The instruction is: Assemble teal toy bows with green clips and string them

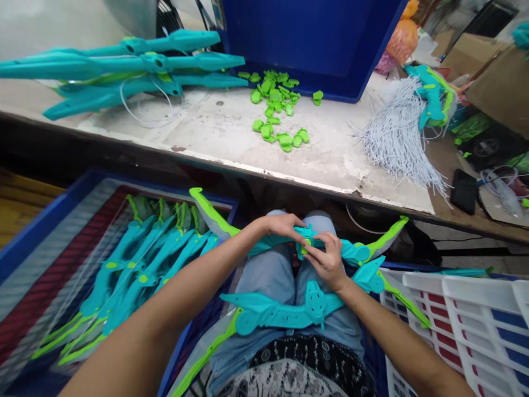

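Observation:
A turquoise toy bow [264, 244] with lime-green limb tips lies across my thighs. Over its middle, my left hand [285, 227] grips the bow with the fingers bent. My right hand [328, 259] is closed from the other side, its thumb and fingers pinching a small green plastic piece [306, 246] at the bow's centre. Both thumbs nearly meet at that piece, and the fingers partly cover it. Closer to my body, a second turquoise bow [281, 313] rests on my lap, its right part beneath my right forearm.
Several green plastic pieces [273, 94] lie on the worktable [206, 132] before a blue bin [293, 44]. Stacked bows [157, 63] occupy its left; white strings [397, 132] hang over the right edge. Left is a crate with bows [140, 264]; right is a white basket [467, 314].

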Demonstrator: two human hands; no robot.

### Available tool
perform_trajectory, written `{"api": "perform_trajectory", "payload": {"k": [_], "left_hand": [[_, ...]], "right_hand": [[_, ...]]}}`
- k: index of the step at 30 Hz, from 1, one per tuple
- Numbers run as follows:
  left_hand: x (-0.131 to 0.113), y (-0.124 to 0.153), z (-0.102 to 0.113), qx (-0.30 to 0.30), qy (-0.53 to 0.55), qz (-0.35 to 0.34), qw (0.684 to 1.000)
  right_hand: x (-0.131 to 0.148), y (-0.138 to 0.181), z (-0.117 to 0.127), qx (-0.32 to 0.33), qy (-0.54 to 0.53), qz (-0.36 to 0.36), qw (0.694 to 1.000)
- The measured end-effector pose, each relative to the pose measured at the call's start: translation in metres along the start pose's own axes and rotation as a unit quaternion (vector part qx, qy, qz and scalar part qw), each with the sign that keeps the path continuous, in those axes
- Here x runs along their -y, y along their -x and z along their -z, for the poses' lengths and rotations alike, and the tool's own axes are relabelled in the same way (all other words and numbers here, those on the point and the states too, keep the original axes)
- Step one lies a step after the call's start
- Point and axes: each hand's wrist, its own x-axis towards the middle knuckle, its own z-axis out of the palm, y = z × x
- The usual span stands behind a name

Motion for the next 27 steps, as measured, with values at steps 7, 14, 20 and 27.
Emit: {"api": "perform_trajectory", "payload": {"k": [7, 14, 20, 27], "left_hand": [[-0.006, -0.003, -0.012, -0.054, -0.075, 0.023, 0.995], [-0.017, 0.003, -0.019, -0.12, -0.232, 0.033, 0.965], [-0.018, 0.027, -0.047, -0.181, -0.364, 0.008, 0.913], [0.001, 0.04, -0.096, -0.302, -0.414, -0.018, 0.859]], "right_hand": [[0.002, -0.01, -0.003, 0.03, -0.03, -0.146, 0.988], [0.007, -0.024, 0.0, 0.102, 0.028, -0.193, 0.976], [-0.012, -0.071, 0.045, 0.163, -0.105, -0.05, 0.98], [-0.049, -0.247, 0.033, 0.033, 0.072, -0.005, 0.997]]}}
